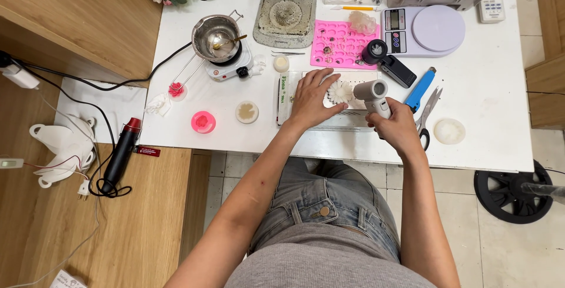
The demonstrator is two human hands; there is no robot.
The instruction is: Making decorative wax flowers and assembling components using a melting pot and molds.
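Near the desk's front edge, my right hand is clenched around the handle of a small white heat blower, nozzle facing left. My left hand lies flat, fingers spread, touching a white flower-shaped piece on a white tray. Beyond, toward the far edge, lie a pink mould and a scale.

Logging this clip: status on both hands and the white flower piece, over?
Left hand flat on white board, beside white flower piece. Right hand grips small heat gun, nozzle at flower. Scissors right of it.
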